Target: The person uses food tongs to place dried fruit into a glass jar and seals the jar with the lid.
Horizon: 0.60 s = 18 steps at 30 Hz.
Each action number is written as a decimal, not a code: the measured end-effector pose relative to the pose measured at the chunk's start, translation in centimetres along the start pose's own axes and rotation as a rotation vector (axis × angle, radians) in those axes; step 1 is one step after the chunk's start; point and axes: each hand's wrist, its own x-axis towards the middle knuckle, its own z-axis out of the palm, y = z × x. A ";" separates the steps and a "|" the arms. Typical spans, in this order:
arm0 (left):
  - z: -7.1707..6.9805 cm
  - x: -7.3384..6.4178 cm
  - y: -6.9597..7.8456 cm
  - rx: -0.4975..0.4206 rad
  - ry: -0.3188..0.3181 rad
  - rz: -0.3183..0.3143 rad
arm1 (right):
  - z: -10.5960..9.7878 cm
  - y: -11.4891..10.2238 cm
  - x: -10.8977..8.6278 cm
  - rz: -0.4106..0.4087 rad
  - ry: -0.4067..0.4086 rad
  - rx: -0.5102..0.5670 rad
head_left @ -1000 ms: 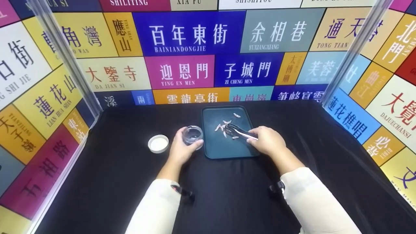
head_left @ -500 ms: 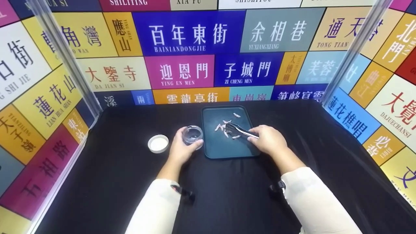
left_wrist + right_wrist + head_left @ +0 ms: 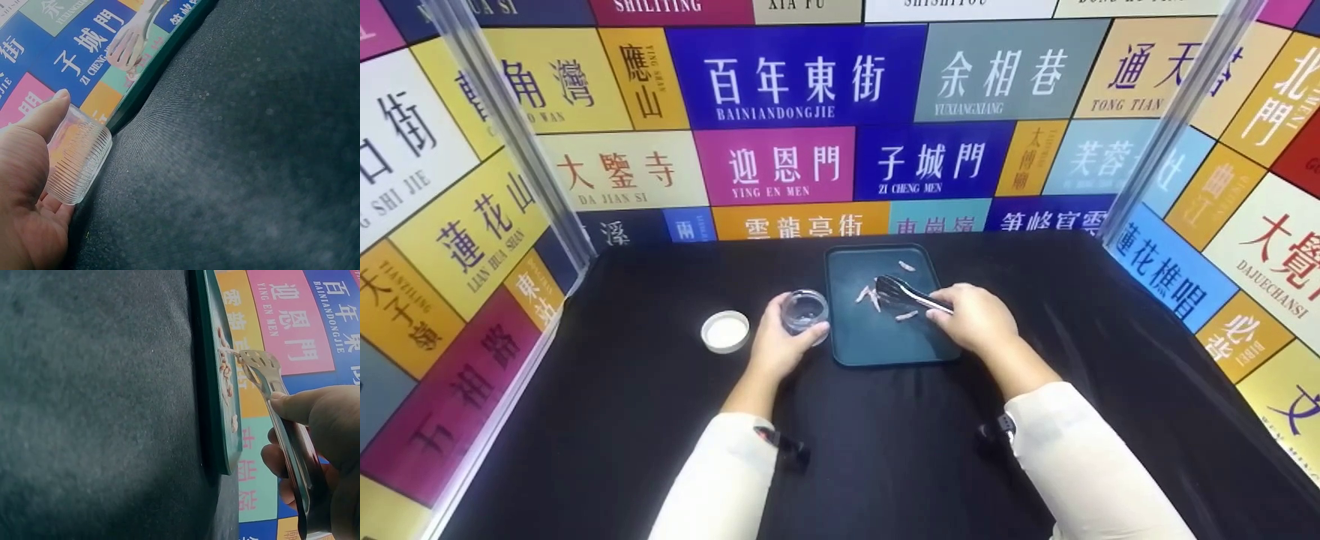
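Note:
My left hand (image 3: 780, 341) grips a small clear jar (image 3: 804, 309) just left of the dark teal tray (image 3: 855, 351). Ribbed sides of the jar show in the left wrist view, between thumb and fingers. With my right hand (image 3: 979, 319) I hold slotted metal tongs (image 3: 919, 295), tips over the middle of the tray. Several small, pale pinkish, elongated pieces (image 3: 863, 294) lie scattered around the tips. In the right wrist view the tongs (image 3: 281, 416) appear to have a pale piece (image 3: 241, 357) at their tips; whether it is pinched, I cannot tell.
A round lid with a white inside (image 3: 725, 331) lies on the black cloth (image 3: 660, 405) left of my left hand. Colourful panels with printed characters (image 3: 795, 75) stand behind the table and at both sides.
My right hand and the tongs have shifted slightly up and back. The tongs' tips look closer together, and some pieces near them have moved or are now hidden. The left hand and jar stay put.

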 end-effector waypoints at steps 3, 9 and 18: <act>0.0 0.0 0.0 -0.002 0.000 0.000 | 0.1 -0.2 0.0 -0.006 0.000 0.004; -0.1 0.0 0.0 0.001 -0.002 -0.006 | 0.2 -0.7 0.2 -0.022 0.011 0.007; -0.2 0.0 0.2 0.000 -0.014 -0.019 | 0.4 -1.7 0.4 -0.063 0.028 -0.003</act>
